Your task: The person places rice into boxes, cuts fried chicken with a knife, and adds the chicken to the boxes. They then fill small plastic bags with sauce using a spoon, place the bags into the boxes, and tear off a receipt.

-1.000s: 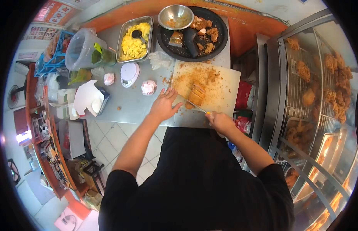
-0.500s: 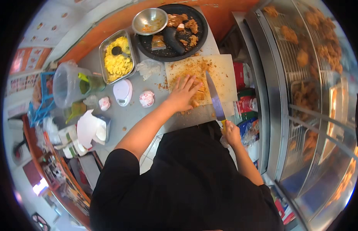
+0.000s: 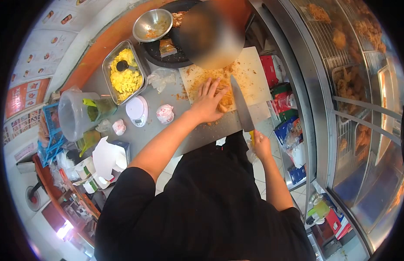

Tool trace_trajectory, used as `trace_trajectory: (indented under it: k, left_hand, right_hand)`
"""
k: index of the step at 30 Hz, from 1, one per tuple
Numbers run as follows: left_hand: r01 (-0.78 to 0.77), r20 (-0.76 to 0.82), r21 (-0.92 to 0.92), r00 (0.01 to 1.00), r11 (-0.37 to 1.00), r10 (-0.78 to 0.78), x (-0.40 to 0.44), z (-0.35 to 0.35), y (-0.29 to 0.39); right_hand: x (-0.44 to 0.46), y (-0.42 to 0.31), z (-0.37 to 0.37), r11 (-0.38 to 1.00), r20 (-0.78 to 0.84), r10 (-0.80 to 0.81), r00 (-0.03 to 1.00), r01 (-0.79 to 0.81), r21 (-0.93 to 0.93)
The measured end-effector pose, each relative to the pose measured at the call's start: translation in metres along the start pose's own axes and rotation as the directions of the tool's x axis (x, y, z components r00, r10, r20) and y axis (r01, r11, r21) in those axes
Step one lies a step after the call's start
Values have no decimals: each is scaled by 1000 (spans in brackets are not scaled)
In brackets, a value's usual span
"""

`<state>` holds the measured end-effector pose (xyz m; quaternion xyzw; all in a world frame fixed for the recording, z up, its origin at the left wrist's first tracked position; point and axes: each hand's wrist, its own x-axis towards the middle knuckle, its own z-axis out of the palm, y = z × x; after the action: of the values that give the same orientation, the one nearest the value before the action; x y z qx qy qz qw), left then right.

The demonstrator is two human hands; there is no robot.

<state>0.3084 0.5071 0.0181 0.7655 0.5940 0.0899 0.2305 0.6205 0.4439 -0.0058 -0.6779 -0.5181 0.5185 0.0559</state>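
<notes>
My left hand (image 3: 207, 102) lies with spread fingers over the sliced, breaded piece of food (image 3: 226, 101) on the white cutting board (image 3: 257, 82). Part of that piece is hidden beneath the palm and fingers. In my right hand (image 3: 261, 145) is the yellow handle of a large knife (image 3: 241, 103). The blade points away from me, over the board's right part, a little to the right of the food and apart from my left hand. Brown crumbs are scattered across the board and onto the metal table beside it.
A round blurred patch hides much of the black tray (image 3: 154, 54), which bears a steel bowl (image 3: 152, 25). Leftward are a container of yellow food (image 3: 126, 80), a white scale (image 3: 136, 111) and a wrapped ball (image 3: 165, 114). A glass cabinet (image 3: 358, 87) of fried pieces stands right.
Since a second ago, my left hand has moved right onto the food, and the knife has left it and swung upright to the right. The view has turned, and a blurred patch has appeared over the tray.
</notes>
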Motion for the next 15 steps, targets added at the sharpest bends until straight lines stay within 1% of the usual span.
trace_trajectory:
  k: [1,2,3,4,5,6,7,9,10,11,13,14,15]
  left_hand:
    - [-9,-62,-69,998,998,4,-1,3,-1]
    - [-6,-58,-66,998,998,2,-1,5,-2]
    - [13,-58,-120,998,993,-20,0,5,-2]
    - [33,-60,-175,997,984,-44,1,5,-1]
    - [40,-64,-174,997,984,-52,1,5,0]
    - [64,-80,-211,993,975,-82,0,5,1]
    - [89,-95,-246,989,965,-115,-1,7,1]
    - [105,-108,-264,985,959,-137,0,7,1]
    - [110,-116,-286,982,952,-148,1,7,0]
    - [119,-121,-281,980,952,-158,2,7,0]
    - [148,-101,-256,979,955,-179,4,3,3]
    - [164,-108,-255,975,953,-197,5,2,5]
    - [148,-135,-243,974,959,-185,7,1,8]
  right_hand:
    - [-1,0,7,999,19,2,1000,-3,32]
    - [-2,0,13,998,36,6,999,-8,65]
    - [-1,-5,18,998,39,5,999,-7,68]
    - [4,-11,23,998,108,-12,994,5,62]
    - [7,-16,24,998,178,-29,984,20,54]
    - [24,12,45,973,97,-211,973,200,113]
    - [24,6,41,972,108,-217,970,206,112]
    - [28,-9,34,986,260,-45,965,1,167]
    - [30,-8,34,971,269,-68,961,2,239]
    - [35,-5,34,971,279,-77,957,9,238]
    - [44,0,31,954,241,-198,950,130,269]
    - [47,4,27,955,256,-206,944,137,263]
    - [47,0,19,959,279,-183,943,108,263]
